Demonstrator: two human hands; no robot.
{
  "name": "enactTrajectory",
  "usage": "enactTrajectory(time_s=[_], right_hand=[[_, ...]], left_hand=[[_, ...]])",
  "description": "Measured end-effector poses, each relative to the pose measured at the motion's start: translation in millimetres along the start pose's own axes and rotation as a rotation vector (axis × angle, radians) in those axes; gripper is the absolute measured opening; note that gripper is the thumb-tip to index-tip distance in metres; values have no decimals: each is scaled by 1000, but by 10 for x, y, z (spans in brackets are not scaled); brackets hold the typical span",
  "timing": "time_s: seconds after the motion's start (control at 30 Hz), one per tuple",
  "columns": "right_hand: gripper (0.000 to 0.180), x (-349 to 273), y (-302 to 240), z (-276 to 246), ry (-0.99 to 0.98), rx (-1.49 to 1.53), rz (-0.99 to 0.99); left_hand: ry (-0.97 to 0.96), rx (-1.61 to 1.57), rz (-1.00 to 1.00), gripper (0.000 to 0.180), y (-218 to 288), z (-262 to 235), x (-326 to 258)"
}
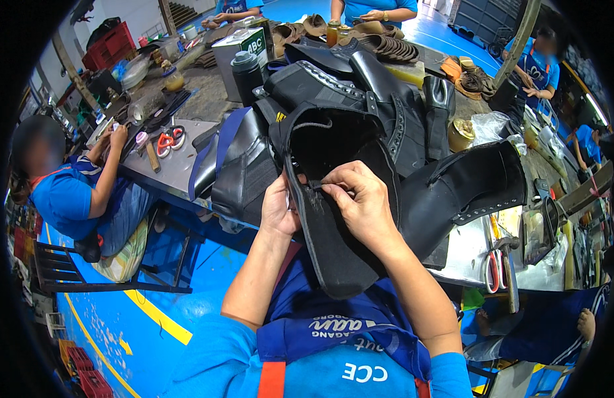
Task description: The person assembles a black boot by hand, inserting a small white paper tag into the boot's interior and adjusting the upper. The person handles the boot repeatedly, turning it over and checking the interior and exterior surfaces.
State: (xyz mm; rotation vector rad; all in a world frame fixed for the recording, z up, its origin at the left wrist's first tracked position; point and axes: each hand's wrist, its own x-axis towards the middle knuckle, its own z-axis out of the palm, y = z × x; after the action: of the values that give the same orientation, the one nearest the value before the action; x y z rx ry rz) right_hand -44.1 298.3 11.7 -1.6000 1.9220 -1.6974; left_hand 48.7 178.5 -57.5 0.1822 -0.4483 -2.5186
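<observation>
In front of my chest lies a black boot upper point(340, 265), spread open so that its dark lining faces up. My left hand point(279, 209) is closed on its left edge, with the fingers partly hidden behind it. Over the inside of the upper, my right hand point(360, 199) pinches a small dark piece point(314, 185) against the lining; its exact kind is too small to tell. Just right of the upper, a tall black boot point(463, 189) with a row of eyelets rests on its side. Several more black boots point(313, 86) are heaped behind, and a shiny one point(244, 169) lies at left.
Orange-handled scissors point(171, 140) lie at the table's left. A hammer point(511, 275) and red-handled scissors point(493, 268) are at its right edge. Behind the boots stand a black bottle point(246, 78) and a can point(244, 48). A co-worker point(81, 192) sits at left; others are around the table.
</observation>
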Motion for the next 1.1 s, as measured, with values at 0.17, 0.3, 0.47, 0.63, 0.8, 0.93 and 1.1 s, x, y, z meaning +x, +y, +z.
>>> enactTrajectory(time_s=[0.17,0.3,0.47,0.63,0.8,0.93,1.1], right_hand=[[7,4,3,7,3,-12,-2],[7,14,11,8,8,-45,-28],[7,18,17,36,39,11,21],[8,7,17,19,0,-44,3],[8,-7,13,-3,-12,-7,1],[8,-22,13,-8,-11,25,1],[8,-25,15,-43,-30,68,18]], left_hand=[[36,-28,-14,28,-1,-8,0],[50,-20,-21,28,1,0,-2],[69,3,-9,27,1,-12,0],[73,19,7,27,4,14,-15],[99,4,-3,26,-1,75,-37],[102,10,2,26,-4,62,-30],[98,27,-31,27,4,0,4]])
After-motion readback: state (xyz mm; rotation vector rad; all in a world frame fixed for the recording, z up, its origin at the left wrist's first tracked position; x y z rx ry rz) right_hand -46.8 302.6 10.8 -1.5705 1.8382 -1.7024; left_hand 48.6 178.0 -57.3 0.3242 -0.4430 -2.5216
